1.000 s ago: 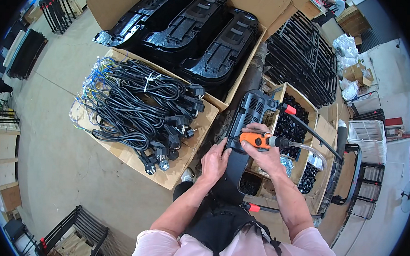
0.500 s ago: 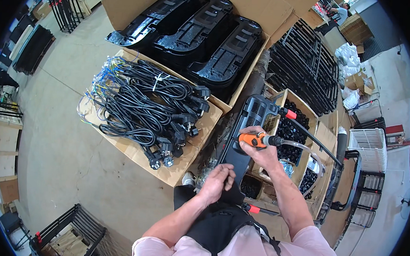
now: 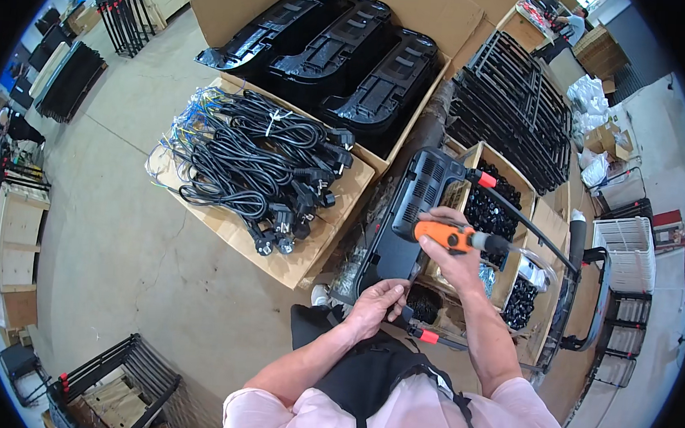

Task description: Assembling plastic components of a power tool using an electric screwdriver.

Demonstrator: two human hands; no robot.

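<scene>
Far left, wooden crate point(image 3: 18, 237) on concrete floor point(image 3: 110, 223); black panels point(image 3: 69, 87) stacked behind it. Next, cardboard point(image 3: 308, 263) carrying black power cords point(image 3: 244, 161), plugs toward the worker, with an open carton point(image 3: 237, 7) of black plastic housings point(image 3: 314, 43) behind. Centre: vented black housing point(image 3: 394, 245) lies in front of the person, its support mostly hidden. Left hand point(image 3: 378, 306) is at its near end, thumb and fingertips drawn in; can't tell if they're pressed together or pinching a small part. Right hand point(image 3: 454, 256) wraps an orange hose-fed tool point(image 3: 437, 236) over the housing's right edge. Right of that, divided parts bin point(image 3: 549, 234), then white plastic crate point(image 3: 624, 251) by the wall. Vs 1 s ago: left hand was spread beside the tool, now down at the near end; right hand still grips the tool.
</scene>
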